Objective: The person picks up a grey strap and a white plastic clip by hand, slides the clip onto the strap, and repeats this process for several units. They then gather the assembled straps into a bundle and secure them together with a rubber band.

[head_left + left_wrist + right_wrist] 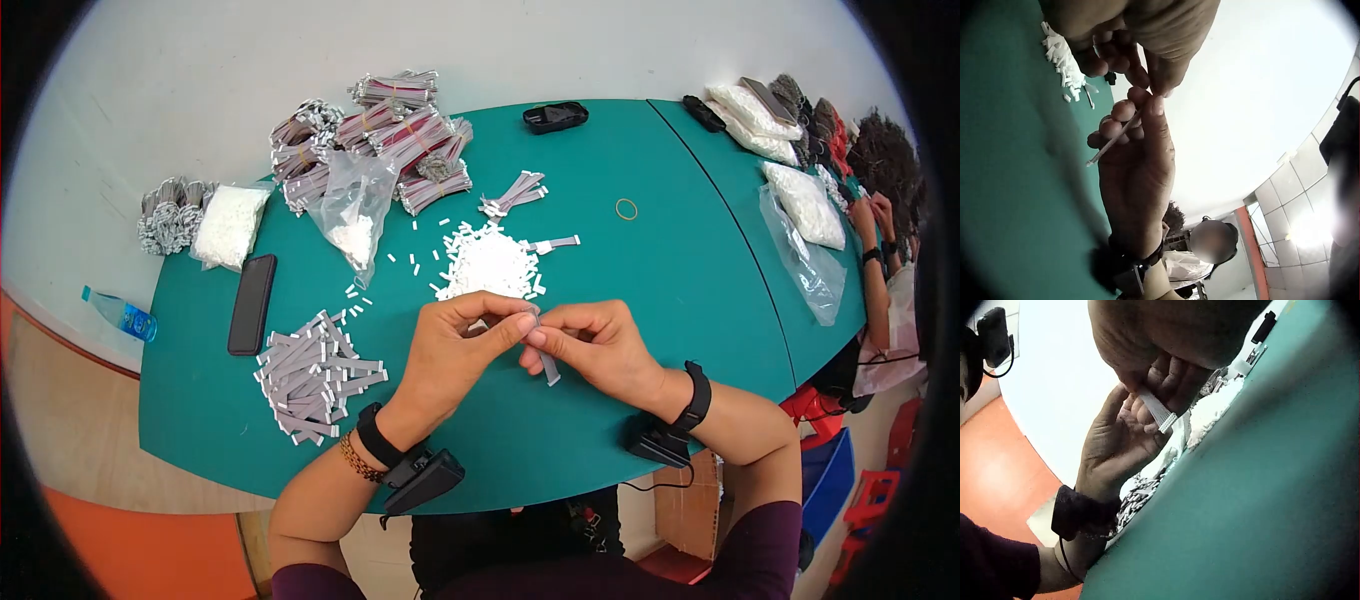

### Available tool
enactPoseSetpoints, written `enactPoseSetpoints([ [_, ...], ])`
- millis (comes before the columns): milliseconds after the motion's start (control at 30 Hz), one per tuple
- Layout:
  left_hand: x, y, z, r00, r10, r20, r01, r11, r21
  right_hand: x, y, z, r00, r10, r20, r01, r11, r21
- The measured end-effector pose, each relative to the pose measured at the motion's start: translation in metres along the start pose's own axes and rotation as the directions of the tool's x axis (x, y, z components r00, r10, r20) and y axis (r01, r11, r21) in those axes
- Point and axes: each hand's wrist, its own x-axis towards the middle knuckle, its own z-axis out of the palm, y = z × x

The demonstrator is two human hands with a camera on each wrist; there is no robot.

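Both hands meet above the front of the green table. The right hand point(600, 350) pinches a short grey ribbon cable point(551, 370) between thumb and fingers, its white connector end hanging below. The left hand point(455, 345) pinches at the cable's upper end, thumb tip against the right fingertips; what lies between them is hidden. In the right wrist view the flat cable point(1156, 411) shows a white multi-hole connector at its free end. Just beyond the hands lies a heap of small white pieces point(490, 262).
Grey cables with white ends point(310, 375) are piled at left, beside a phone point(252, 305). Bundled cables point(410, 135), a plastic bag point(355, 205) and a black object point(555, 117) lie farther back. A rubber band point(627, 209) is at right. Another person's arm point(876, 300) shows far right.
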Motion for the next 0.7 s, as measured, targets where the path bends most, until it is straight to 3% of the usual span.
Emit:
enactPoseSetpoints([
  [467, 0.0004, -0.0046, 0.0005, 0.998, -0.068, 0.005, 0.068, 0.995, -0.077, -0.0013, -0.0016, 0.0009, 1.000, -0.028, 0.010, 0.028, 0.999, -0.020],
  [700, 0.0001, -0.0016, 0.0018, 0.999, -0.031, 0.021, 0.032, 0.995, -0.099, -0.0016, -0.0011, -0.0008, 0.998, -0.057, 0.038, 0.060, 0.995, -0.083],
])
